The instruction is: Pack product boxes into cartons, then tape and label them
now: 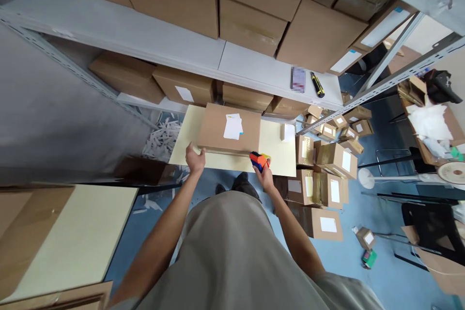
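Note:
On a pale table [278,157] in front of me lies a closed cardboard box [214,126], with white paper labels [233,126] on its top. My right hand [265,177] is wrapped round an orange and blue tape dispenser [257,158], which carries a yellowish roll and is at the box's near right corner. By the near left corner, my left hand [195,160] has its fingers bent and its thumb apart from them. Whether that hand touches the cardboard I cannot tell. A small white stack of labels [288,132] stands on the table's right side.
Large boxes [250,22] fill the shelf [163,41] above the table. A yellow and black utility knife [317,85] lies on that shelf. Labelled parcels [327,189] are piled on the floor at right, and shredded paper [162,140] is at left. A second table [87,223] stands left.

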### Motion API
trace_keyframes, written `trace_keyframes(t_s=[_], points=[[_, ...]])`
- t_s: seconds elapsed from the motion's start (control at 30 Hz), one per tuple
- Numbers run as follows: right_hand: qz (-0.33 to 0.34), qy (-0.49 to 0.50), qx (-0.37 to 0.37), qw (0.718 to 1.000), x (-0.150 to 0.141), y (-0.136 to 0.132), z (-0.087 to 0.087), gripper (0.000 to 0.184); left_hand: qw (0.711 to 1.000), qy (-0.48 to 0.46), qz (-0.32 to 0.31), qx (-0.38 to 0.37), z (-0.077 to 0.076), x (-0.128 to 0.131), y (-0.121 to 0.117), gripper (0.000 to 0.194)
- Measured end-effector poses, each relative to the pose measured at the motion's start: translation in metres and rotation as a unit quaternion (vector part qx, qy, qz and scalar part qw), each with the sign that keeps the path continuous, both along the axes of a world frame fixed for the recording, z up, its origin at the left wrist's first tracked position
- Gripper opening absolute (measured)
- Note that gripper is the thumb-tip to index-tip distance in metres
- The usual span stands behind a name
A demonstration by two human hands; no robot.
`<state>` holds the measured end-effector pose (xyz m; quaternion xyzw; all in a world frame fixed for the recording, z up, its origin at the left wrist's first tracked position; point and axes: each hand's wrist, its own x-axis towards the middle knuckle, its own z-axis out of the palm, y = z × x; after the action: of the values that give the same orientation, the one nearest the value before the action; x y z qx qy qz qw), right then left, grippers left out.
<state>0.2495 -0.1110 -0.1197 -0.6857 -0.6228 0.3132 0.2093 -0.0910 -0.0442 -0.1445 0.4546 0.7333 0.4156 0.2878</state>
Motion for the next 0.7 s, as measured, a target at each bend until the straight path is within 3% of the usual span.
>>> trace_keyframes(t_s=[0.07, 0.1, 0.2, 0.27, 0.4, 0.53, 0.7], points=[[0.014, -0.026, -0.032, 0.999, 0.011, -0.012, 0.009, 0.059, 0.999, 0.006, -0.005, 0.032, 0.018, 0.019, -0.013, 0.042], [0.031, -0.037, -0.048, 0.998, 0.015, -0.018, 0.013, 0.055, 0.998, -0.006, -0.046, 0.053, 0.029, 0.031, -0.02, 0.043], [0.107, -0.065, -0.073, 0.989, 0.024, -0.035, 0.029, 0.043, 0.961, -0.081, -0.254, 0.08, 0.068, 0.069, -0.037, 0.044], [0.157, -0.079, -0.071, 0.982, 0.028, -0.044, 0.042, 0.039, 0.939, -0.09, -0.323, 0.069, 0.092, 0.085, -0.044, 0.046], [0.225, -0.105, -0.062, 0.967, 0.035, -0.056, 0.075, 0.042, 0.923, -0.083, -0.373, 0.044, 0.125, 0.091, -0.055, 0.04], [0.265, -0.131, -0.042, 0.955, 0.044, -0.062, 0.106, 0.045, 0.914, -0.075, -0.395, 0.054, 0.144, 0.082, -0.067, 0.031], [0.285, -0.142, -0.04, 0.947, 0.053, -0.069, 0.131, 0.05, 0.904, -0.067, -0.414, 0.078, 0.169, 0.081, -0.088, 0.029]])
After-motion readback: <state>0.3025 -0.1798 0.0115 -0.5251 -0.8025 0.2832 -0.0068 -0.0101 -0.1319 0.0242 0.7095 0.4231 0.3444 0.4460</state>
